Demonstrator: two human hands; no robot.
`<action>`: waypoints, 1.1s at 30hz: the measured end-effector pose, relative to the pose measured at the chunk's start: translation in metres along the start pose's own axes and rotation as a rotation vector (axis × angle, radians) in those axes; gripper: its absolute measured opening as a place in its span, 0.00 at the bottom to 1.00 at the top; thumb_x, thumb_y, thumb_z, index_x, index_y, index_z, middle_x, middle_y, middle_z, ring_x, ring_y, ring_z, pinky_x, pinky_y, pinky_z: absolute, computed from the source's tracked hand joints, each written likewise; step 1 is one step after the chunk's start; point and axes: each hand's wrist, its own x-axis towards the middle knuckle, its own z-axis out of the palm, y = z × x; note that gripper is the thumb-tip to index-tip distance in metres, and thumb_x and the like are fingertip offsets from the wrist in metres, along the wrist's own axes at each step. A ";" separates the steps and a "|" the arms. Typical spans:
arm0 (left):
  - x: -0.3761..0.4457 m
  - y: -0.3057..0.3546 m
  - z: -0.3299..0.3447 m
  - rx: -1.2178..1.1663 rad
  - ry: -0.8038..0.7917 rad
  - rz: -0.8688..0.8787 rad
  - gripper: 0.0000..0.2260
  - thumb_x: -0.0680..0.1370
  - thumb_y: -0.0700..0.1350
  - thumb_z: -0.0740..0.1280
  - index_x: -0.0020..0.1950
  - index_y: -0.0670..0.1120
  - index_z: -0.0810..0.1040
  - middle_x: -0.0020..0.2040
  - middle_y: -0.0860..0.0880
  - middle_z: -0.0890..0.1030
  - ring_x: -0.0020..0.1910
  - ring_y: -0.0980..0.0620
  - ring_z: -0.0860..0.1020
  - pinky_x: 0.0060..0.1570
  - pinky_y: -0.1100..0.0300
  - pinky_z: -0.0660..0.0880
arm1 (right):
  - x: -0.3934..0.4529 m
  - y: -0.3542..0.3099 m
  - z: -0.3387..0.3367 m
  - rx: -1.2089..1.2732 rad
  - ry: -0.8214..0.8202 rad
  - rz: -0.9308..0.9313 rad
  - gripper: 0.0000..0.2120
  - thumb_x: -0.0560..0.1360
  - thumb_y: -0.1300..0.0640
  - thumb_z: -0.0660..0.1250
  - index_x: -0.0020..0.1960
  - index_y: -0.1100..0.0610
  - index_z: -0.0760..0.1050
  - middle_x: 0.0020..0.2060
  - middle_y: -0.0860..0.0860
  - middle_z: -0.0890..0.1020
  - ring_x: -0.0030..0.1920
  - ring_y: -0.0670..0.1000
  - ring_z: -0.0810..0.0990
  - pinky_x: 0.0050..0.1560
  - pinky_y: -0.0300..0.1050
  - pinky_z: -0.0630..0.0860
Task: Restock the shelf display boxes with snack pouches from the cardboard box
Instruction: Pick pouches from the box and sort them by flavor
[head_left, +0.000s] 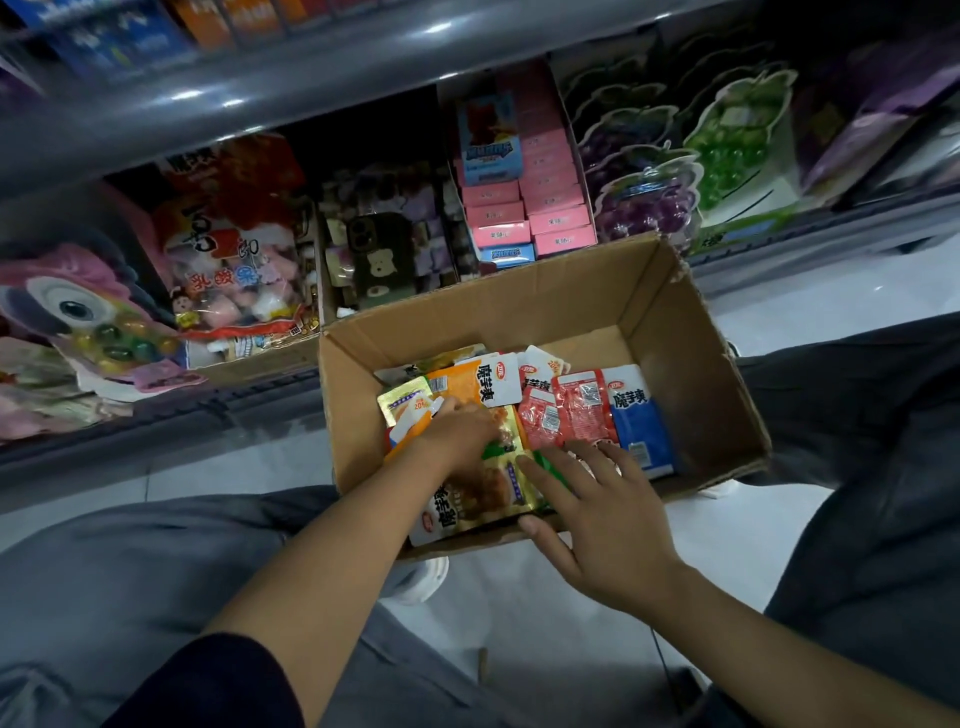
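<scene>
An open cardboard box (670, 312) sits on the floor between my knees, in front of the bottom shelf. Inside lie several snack pouches: orange (475, 387), red (569, 410), blue (636, 415) and gold (498, 491). My left hand (460, 428) reaches into the box's left side, fingers curled around the orange and gold pouches. My right hand (605, 512) lies with fingers spread and straight over the near edge of the box, fingertips touching the green and red pouches, thumb on the box rim.
The bottom shelf holds display boxes: marshmallow bags (234, 249), small purple sweets with a dark phone (382, 254) on them, pink cartons (540, 208), grape-shaped packs (644, 192). A grey shelf edge (311, 88) hangs overhead. My trouser legs flank the box on the white tiled floor.
</scene>
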 end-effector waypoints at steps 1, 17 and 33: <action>0.000 0.000 -0.002 0.001 -0.014 -0.003 0.20 0.73 0.57 0.67 0.64 0.54 0.75 0.61 0.49 0.75 0.63 0.48 0.69 0.61 0.51 0.58 | 0.000 0.001 0.000 0.002 0.000 -0.016 0.29 0.79 0.37 0.45 0.61 0.51 0.78 0.57 0.51 0.82 0.58 0.55 0.79 0.60 0.54 0.72; -0.017 -0.020 -0.026 -0.783 0.212 -0.354 0.13 0.70 0.47 0.75 0.51 0.45 0.79 0.49 0.48 0.81 0.49 0.48 0.78 0.41 0.59 0.69 | 0.002 0.004 -0.001 0.124 0.045 -0.047 0.28 0.78 0.37 0.48 0.61 0.51 0.78 0.54 0.47 0.82 0.53 0.49 0.80 0.42 0.42 0.76; -0.049 0.002 -0.101 -1.915 0.843 -0.655 0.10 0.72 0.42 0.74 0.52 0.46 0.79 0.49 0.49 0.83 0.45 0.53 0.80 0.46 0.57 0.78 | 0.025 -0.005 -0.029 0.550 0.138 0.304 0.29 0.75 0.39 0.62 0.72 0.51 0.63 0.66 0.48 0.71 0.66 0.49 0.70 0.58 0.49 0.75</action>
